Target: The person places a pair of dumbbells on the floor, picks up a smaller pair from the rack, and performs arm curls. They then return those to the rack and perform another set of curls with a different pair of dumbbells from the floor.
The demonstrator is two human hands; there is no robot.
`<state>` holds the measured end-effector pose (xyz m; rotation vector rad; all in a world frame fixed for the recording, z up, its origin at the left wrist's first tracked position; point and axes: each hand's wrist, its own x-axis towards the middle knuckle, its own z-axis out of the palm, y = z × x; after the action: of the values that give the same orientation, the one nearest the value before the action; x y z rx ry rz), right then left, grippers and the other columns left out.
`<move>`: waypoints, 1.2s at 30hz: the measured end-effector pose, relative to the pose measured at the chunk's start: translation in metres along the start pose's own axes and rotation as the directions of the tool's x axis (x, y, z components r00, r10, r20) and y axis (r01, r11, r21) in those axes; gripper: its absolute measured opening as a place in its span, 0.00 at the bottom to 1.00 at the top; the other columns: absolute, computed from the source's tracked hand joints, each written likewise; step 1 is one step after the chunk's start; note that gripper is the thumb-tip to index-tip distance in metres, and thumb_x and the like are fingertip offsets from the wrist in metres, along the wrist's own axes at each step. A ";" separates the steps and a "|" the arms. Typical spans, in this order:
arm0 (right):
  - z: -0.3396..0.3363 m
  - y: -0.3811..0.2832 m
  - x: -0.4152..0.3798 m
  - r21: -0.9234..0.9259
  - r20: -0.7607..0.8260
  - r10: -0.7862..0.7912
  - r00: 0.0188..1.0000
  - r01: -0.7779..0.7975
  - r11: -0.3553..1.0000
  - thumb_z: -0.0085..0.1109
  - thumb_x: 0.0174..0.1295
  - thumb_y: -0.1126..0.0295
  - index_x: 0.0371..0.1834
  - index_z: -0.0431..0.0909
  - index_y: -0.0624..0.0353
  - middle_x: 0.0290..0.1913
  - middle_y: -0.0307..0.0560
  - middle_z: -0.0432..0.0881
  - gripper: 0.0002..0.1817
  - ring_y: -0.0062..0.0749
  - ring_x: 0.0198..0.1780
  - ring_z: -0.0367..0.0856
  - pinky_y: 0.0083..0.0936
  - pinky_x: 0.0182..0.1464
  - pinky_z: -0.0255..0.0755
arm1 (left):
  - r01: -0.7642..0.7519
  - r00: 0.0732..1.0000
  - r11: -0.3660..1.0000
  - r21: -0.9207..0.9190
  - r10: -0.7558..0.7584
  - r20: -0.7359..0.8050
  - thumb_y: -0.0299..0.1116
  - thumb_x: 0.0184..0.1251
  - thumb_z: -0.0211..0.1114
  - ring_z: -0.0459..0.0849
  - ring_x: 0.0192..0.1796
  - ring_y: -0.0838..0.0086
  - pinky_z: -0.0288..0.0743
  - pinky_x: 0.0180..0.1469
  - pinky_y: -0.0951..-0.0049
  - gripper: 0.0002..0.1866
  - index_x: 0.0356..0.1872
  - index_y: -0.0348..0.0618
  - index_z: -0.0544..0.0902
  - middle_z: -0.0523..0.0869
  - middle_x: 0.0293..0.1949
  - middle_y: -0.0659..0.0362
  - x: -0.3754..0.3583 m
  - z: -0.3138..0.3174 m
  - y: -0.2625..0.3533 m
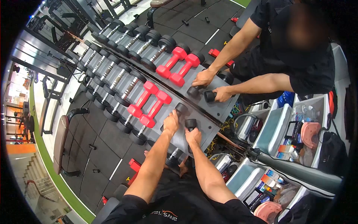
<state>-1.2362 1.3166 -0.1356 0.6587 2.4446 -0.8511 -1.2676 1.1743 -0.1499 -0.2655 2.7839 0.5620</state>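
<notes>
My left hand is wrapped round the handle of a black dumbbell, whose far head shows past the fingers. Beside it, my right hand grips a second black dumbbell. Both dumbbells are at the grey shelf, side by side and close together. Left of my left hand lie two red dumbbells, one nearer and one farther. The handles in my hands are mostly hidden by the fingers.
A mirror behind the shelf reflects the dumbbells and a person. Chrome-handled dumbbells line the shelf leftward. At right stands an open drawer of boxes and bottles. A padded bench stands left on dark floor mats.
</notes>
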 end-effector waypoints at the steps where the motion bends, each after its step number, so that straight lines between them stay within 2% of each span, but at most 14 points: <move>1: -0.001 0.002 0.000 -0.005 -0.001 -0.009 1.000 0.009 1.000 0.69 0.55 0.47 0.43 0.84 0.67 0.43 0.68 0.85 0.29 0.60 0.49 0.85 0.46 0.53 0.78 | 0.004 1.000 1.000 -0.017 -0.004 -0.018 0.31 0.51 0.72 0.86 0.45 0.44 0.81 0.47 0.52 0.34 0.58 0.33 0.66 0.84 0.43 0.38 0.001 0.004 -0.004; 5: -0.001 0.002 0.001 -0.012 0.014 -0.023 1.000 0.023 1.000 0.69 0.55 0.48 0.43 0.84 0.67 0.44 0.68 0.85 0.28 0.60 0.49 0.85 0.45 0.52 0.78 | 0.074 0.988 0.974 -0.212 -0.101 -0.121 0.31 0.46 0.73 0.88 0.41 0.48 0.81 0.43 0.54 0.32 0.53 0.33 0.70 0.87 0.36 0.40 -0.006 0.024 -0.017; 8: 0.006 0.005 0.014 0.009 0.031 -0.023 0.999 0.023 1.000 0.70 0.55 0.49 0.43 0.84 0.68 0.44 0.67 0.85 0.28 0.60 0.49 0.85 0.46 0.52 0.78 | 0.303 0.952 0.861 -0.409 -0.250 0.180 0.32 0.47 0.67 0.89 0.39 0.55 0.81 0.41 0.53 0.32 0.57 0.32 0.72 0.86 0.40 0.39 -0.024 0.009 -0.019; 9: 0.011 0.011 0.012 0.015 0.046 -0.019 0.999 0.018 1.000 0.70 0.55 0.49 0.43 0.84 0.68 0.44 0.67 0.85 0.28 0.60 0.49 0.85 0.46 0.52 0.78 | 0.400 0.912 0.752 -0.524 -0.269 0.310 0.30 0.43 0.65 0.87 0.28 0.61 0.80 0.31 0.61 0.30 0.53 0.32 0.75 0.87 0.32 0.45 -0.038 -0.021 -0.003; 10: 0.009 0.010 0.005 0.014 0.035 -0.013 0.999 0.012 1.000 0.70 0.55 0.49 0.43 0.84 0.67 0.44 0.67 0.86 0.28 0.59 0.49 0.85 0.46 0.52 0.78 | 0.409 0.910 0.667 -0.623 -0.253 0.328 0.27 0.42 0.65 0.83 0.21 0.67 0.76 0.22 0.66 0.30 0.53 0.32 0.75 0.84 0.25 0.51 -0.048 -0.028 -0.001; 13: 0.002 0.003 0.002 0.005 0.001 -0.010 1.000 0.010 1.000 0.70 0.55 0.48 0.44 0.84 0.66 0.45 0.66 0.86 0.28 0.60 0.50 0.85 0.46 0.52 0.78 | 0.409 0.912 0.338 -0.847 -0.128 0.390 0.20 0.42 0.62 0.79 0.19 0.70 0.72 0.20 0.68 0.25 0.48 0.35 0.74 0.78 0.23 0.56 -0.073 -0.033 0.000; 16: -0.003 0.002 0.000 0.005 0.017 -0.012 1.000 0.012 1.000 0.70 0.55 0.47 0.44 0.84 0.66 0.45 0.67 0.85 0.29 0.60 0.50 0.85 0.46 0.52 0.78 | 0.446 0.894 0.096 -0.890 0.004 0.448 0.18 0.42 0.61 0.79 0.20 0.68 0.75 0.24 0.67 0.21 0.43 0.37 0.72 0.77 0.26 0.57 -0.102 -0.052 0.002; 20: -0.001 0.005 0.000 0.021 0.015 -0.035 0.999 0.035 0.999 0.70 0.55 0.46 0.45 0.84 0.66 0.45 0.65 0.86 0.30 0.60 0.51 0.84 0.47 0.54 0.77 | 0.400 0.916 -0.047 -0.915 0.046 0.398 0.18 0.42 0.61 0.79 0.22 0.67 0.76 0.26 0.66 0.21 0.43 0.38 0.71 0.77 0.27 0.56 -0.141 -0.063 -0.008; 21: 0.003 0.008 0.002 -0.048 -0.035 -0.081 0.996 0.079 0.996 0.70 0.56 0.49 0.42 0.83 0.67 0.38 0.62 0.87 0.27 0.52 0.40 0.88 0.44 0.43 0.81 | 0.399 0.917 -0.094 -0.912 0.039 0.397 0.19 0.42 0.61 0.79 0.22 0.67 0.76 0.27 0.65 0.22 0.44 0.38 0.71 0.77 0.27 0.56 -0.152 -0.073 -0.004; 24: 0.023 0.027 0.023 0.100 0.001 -0.080 0.997 0.079 0.992 0.71 0.57 0.53 0.37 0.81 0.67 0.28 0.57 0.86 0.23 0.41 0.25 0.87 0.37 0.26 0.79 | 0.313 0.950 -0.200 -0.928 0.061 0.307 0.18 0.42 0.61 0.79 0.22 0.67 0.76 0.28 0.65 0.23 0.45 0.38 0.71 0.77 0.28 0.55 -0.179 -0.078 -0.013; 25: 0.000 0.012 0.004 0.205 0.077 -0.056 0.995 0.039 0.978 0.71 0.58 0.58 0.31 0.79 0.66 0.20 0.50 0.81 0.19 0.31 0.15 0.79 0.31 0.15 0.70 | 0.260 0.966 -0.257 -0.931 0.071 0.250 0.19 0.49 0.64 0.79 0.21 0.68 0.77 0.27 0.66 0.20 0.45 0.40 0.71 0.78 0.26 0.56 -0.190 -0.086 -0.011; 29: -0.020 0.015 0.001 0.322 0.350 -0.134 0.927 0.015 0.947 0.69 0.58 0.64 0.28 0.77 0.65 0.19 0.45 0.79 0.15 0.28 0.14 0.74 0.30 0.14 0.68 | 0.229 0.972 -0.153 -0.961 -0.010 0.233 0.28 0.60 0.72 0.79 0.20 0.73 0.76 0.27 0.68 0.16 0.41 0.43 0.71 0.77 0.20 0.60 -0.226 -0.102 -0.017; 32: -0.031 0.023 -0.006 0.278 0.442 -0.259 0.859 0.143 0.950 0.69 0.58 0.66 0.29 0.77 0.64 0.18 0.43 0.77 0.13 0.26 0.14 0.74 0.28 0.15 0.68 | 0.191 0.974 -0.191 -0.963 -0.086 0.210 0.28 0.61 0.73 0.78 0.18 0.74 0.75 0.24 0.69 0.15 0.38 0.43 0.71 0.77 0.19 0.60 -0.252 -0.105 -0.027; 36: -0.066 0.013 -0.046 0.421 0.492 -0.383 0.782 0.172 0.891 0.69 0.57 0.68 0.29 0.77 0.64 0.17 0.42 0.76 0.12 0.25 0.13 0.73 0.27 0.16 0.67 | 0.166 0.968 -0.134 -0.977 -0.166 0.188 0.26 0.60 0.73 0.78 0.17 0.73 0.76 0.24 0.68 0.15 0.35 0.43 0.71 0.77 0.18 0.59 -0.288 -0.112 -0.038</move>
<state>-1.2105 1.3567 -0.0693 0.1005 1.8727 -1.4045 -1.0148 1.1298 0.0263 -0.8805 1.4578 2.5170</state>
